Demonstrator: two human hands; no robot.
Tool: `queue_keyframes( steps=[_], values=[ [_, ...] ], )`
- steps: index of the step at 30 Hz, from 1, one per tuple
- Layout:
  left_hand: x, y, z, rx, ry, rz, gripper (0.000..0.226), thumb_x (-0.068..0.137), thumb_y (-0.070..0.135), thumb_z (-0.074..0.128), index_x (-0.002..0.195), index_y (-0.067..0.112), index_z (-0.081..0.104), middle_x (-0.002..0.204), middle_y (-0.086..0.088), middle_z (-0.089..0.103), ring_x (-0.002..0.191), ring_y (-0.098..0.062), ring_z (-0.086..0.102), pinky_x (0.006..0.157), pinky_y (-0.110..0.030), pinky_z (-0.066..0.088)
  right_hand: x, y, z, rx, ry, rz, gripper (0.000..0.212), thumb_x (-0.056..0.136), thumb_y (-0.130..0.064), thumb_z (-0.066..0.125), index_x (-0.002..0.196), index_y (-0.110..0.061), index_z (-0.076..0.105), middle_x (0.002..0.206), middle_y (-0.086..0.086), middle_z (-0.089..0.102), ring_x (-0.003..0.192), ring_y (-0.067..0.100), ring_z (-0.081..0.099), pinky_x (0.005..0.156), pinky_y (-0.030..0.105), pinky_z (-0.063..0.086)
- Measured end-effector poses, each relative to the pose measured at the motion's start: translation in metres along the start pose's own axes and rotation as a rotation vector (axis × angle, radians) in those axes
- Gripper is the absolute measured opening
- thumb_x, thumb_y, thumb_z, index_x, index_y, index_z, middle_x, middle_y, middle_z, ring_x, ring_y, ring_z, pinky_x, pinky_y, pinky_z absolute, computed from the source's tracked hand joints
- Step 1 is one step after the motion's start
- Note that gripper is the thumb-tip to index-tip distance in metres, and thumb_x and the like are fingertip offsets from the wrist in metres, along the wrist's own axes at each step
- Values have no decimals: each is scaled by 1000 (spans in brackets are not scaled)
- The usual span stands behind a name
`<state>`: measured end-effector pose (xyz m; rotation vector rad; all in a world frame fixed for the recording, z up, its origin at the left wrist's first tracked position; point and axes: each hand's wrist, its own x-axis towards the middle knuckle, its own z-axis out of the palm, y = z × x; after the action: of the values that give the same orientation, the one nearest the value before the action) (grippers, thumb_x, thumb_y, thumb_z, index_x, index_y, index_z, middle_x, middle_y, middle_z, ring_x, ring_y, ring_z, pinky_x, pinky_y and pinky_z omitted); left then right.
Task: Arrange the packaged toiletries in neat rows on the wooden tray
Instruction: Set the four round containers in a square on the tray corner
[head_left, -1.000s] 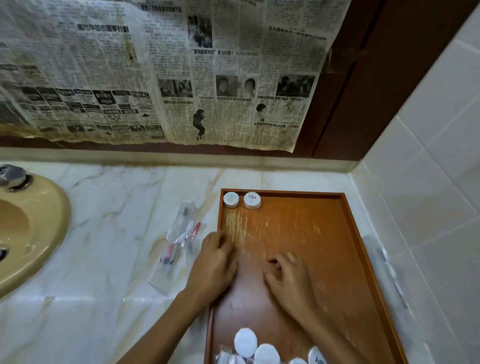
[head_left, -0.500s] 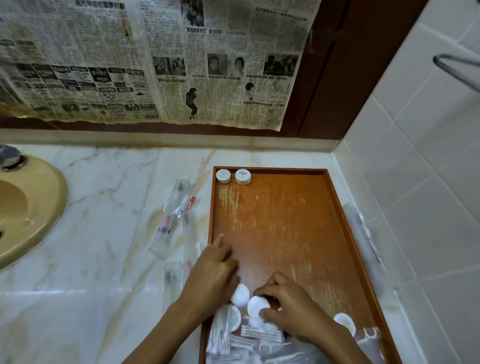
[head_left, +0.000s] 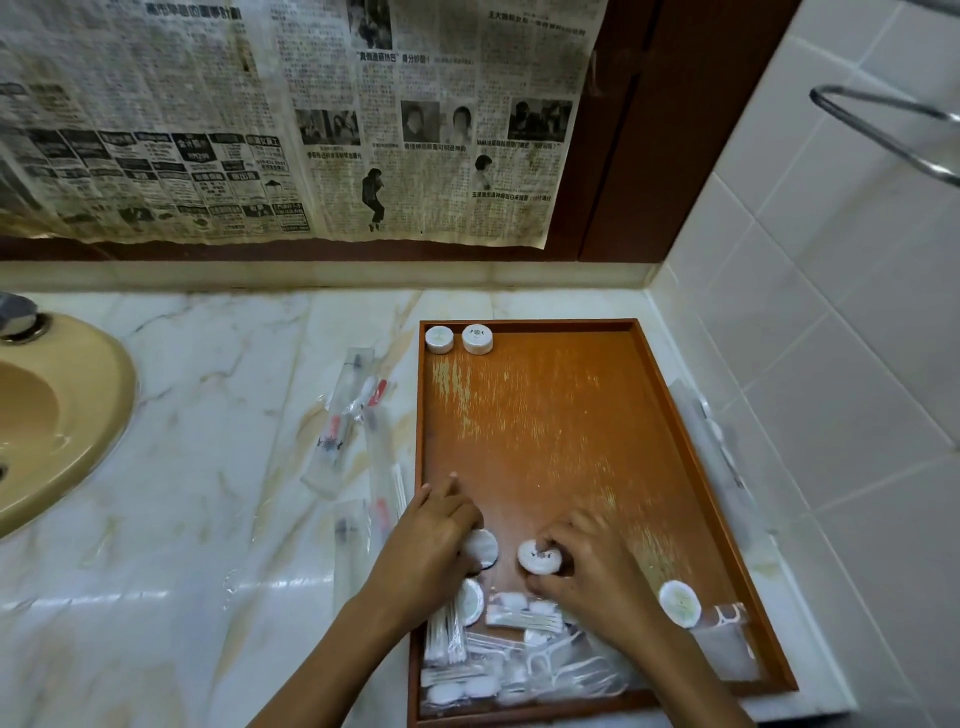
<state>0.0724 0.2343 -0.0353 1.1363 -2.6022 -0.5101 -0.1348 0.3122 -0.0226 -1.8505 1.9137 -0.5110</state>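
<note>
The wooden tray (head_left: 571, 415) lies on the marble counter against the right wall. Two round white soap packs (head_left: 458, 339) stand side by side in its far left corner. My left hand (head_left: 431, 540) grips a round white pack (head_left: 482, 546) near the tray's left edge. My right hand (head_left: 587, 566) pinches another round white pack (head_left: 539, 557) beside it. A third loose round pack (head_left: 679, 603) lies near the right rim. A heap of clear packets with cotton swabs, floss picks and pads (head_left: 509, 660) fills the tray's near end.
Clear-wrapped toothbrush packets (head_left: 345, 421) lie on the marble counter (head_left: 208, 467) left of the tray. A beige sink (head_left: 47, 415) sits at far left. Newspaper (head_left: 291, 114) covers the back wall. More clear packets (head_left: 722, 452) lie between tray and tiled right wall.
The view has tilted down, bringing the heap at the tray's near end into sight. Both hands drew back from mid-tray to that heap, and each took hold of a round white pack.
</note>
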Motion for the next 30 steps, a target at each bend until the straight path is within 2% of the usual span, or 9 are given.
queue_keyframes(
  steps=[2, 4, 8, 13, 18, 22, 25, 27, 30],
  values=[
    [1, 3, -2, -31, 60, -5, 21, 73, 12, 73, 87, 18, 59, 92, 4, 60, 96, -17, 59, 101, -42, 42, -4, 2, 0, -11, -65, 14, 51, 67, -62, 58, 104, -28, 68, 102, -16, 50, 100, 4, 39, 86, 23, 32],
    [2, 6, -4, -71, 132, 2, 22, 73, 8, 75, 80, 18, 57, 83, 6, 58, 76, -14, 57, 97, -43, 45, -7, 4, -1, 6, -80, 24, 47, 72, -55, 68, 112, -30, 68, 109, -15, 50, 107, 0, 33, 93, 22, 30],
    [1, 2, -2, -44, 88, 29, 18, 68, 16, 83, 76, 18, 67, 79, 7, 67, 95, -16, 65, 99, -45, 45, -7, 6, -2, 36, -64, 36, 38, 75, -40, 75, 110, -29, 68, 106, -17, 49, 104, 4, 43, 93, 25, 37],
    [-2, -8, -4, -2, -70, 46, 28, 71, 50, 74, 81, 24, 70, 91, 14, 68, 122, -7, 49, 108, -25, 18, -6, 5, 0, 27, -47, 41, 38, 76, -40, 74, 112, -29, 66, 106, -18, 48, 103, 4, 44, 93, 25, 38],
    [-1, -6, -3, 13, -36, 56, 32, 67, 48, 78, 89, 25, 71, 97, 15, 67, 116, -11, 53, 105, -28, 31, -2, 4, -1, -41, -105, 33, 57, 73, -49, 72, 125, -30, 56, 112, -14, 44, 107, 7, 42, 95, 25, 36],
    [3, -6, -3, 62, -40, 63, 43, 66, 54, 69, 90, 19, 68, 102, 6, 54, 109, -16, 48, 91, -25, 38, 3, 0, -1, -76, -131, 35, 51, 71, -48, 74, 116, -28, 60, 109, -14, 43, 102, 6, 42, 91, 21, 37],
    [3, -8, -4, 46, -54, 53, 36, 70, 51, 69, 88, 20, 69, 102, 9, 60, 110, -10, 50, 100, -27, 35, 5, -3, -2, 36, -142, 109, 44, 69, -36, 81, 106, -28, 58, 104, -17, 47, 91, 2, 48, 79, 16, 44],
    [2, -6, -6, -66, -25, 16, 23, 76, 39, 71, 90, 23, 65, 91, 15, 61, 94, -2, 54, 107, -28, 32, 6, -7, -4, 174, -134, 184, 37, 70, -21, 83, 98, -25, 60, 98, -15, 54, 78, 1, 53, 69, 16, 47],
    [-1, -1, -11, -237, 54, -41, 13, 86, 33, 68, 83, 25, 58, 75, 19, 55, 76, -2, 52, 94, -16, 37, 5, -11, -4, 353, -52, 290, 20, 76, -10, 79, 84, -17, 62, 79, -5, 62, 61, 2, 55, 60, 22, 50]
  ],
)
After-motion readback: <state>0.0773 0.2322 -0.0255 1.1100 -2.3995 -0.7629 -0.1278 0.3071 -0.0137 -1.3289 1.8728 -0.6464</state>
